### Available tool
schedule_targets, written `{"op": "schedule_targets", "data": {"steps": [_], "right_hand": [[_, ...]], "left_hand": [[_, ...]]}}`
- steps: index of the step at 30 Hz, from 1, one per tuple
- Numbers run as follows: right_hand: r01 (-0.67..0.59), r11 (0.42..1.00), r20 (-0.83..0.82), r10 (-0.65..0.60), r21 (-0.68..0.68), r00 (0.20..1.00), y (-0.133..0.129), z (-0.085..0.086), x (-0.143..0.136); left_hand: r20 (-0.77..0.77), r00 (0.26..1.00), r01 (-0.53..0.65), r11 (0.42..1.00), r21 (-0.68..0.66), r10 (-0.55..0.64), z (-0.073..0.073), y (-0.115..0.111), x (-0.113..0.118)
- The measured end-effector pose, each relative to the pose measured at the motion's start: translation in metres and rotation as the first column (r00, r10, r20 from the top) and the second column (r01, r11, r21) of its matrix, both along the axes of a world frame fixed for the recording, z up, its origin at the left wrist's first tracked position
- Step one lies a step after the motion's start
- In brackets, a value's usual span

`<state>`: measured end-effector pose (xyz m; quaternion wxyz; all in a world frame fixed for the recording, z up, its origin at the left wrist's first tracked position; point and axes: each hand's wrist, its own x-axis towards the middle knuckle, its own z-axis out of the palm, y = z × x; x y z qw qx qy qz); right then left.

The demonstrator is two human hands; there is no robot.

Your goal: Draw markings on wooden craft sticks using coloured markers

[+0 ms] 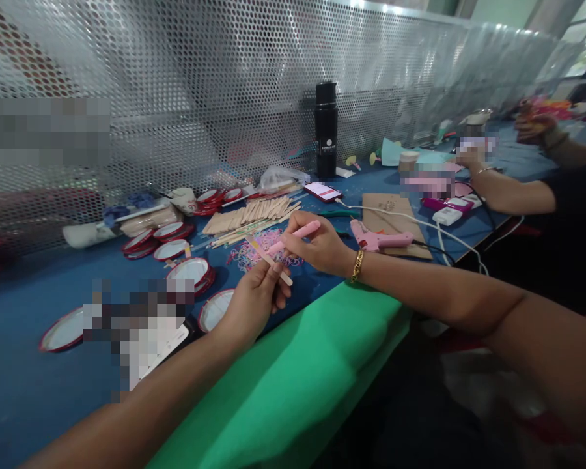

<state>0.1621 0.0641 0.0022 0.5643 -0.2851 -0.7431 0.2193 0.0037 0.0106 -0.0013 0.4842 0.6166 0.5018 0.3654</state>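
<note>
My left hand (256, 293) is closed around a wooden craft stick (285, 276), which slants up to the left and carries yellow and pink marks near its upper end. Pinched in my right hand (320, 246) is a pink marker pen (306, 230), its lower end close to the stick; whether the tip touches cannot be told. Behind both hands lies a pile of small coloured loops (239, 256), partly hidden. A heap of plain craft sticks (254, 216) is spread just beyond it.
Red-rimmed round lids (188, 272) lie on the left. A pink glue gun (378, 238) rests on cardboard (388, 205) at right. Behind stand a black bottle (326, 137) and a perforated metal screen (200, 85). Green cloth (303, 365) hangs in front. Another person's arm (512, 192) is at far right.
</note>
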Motion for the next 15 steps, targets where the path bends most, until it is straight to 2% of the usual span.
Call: {"op": "schedule_targets", "data": {"steps": [8,12,15], "right_hand": [[-0.015,1.000,0.003,0.015,0.026,1.000,-0.0006,0.0009,-0.0001],[0.024,1.000,-0.010,-0.024,0.017,1.000,0.0001,0.0002,0.0006],[-0.002,1.000,-0.017,0.002,0.015,1.000,0.0001,0.0002,0.0006]], "left_hand": [[0.013,1.000,0.002,1.000,0.001,-0.002,-0.0015,0.0016,-0.0001],[0.007,1.000,-0.005,1.000,0.009,0.005,-0.0010,0.0005,0.0006],[0.003,1.000,-0.005,1.000,0.005,0.005,-0.0001,0.0001,0.0009]]}}
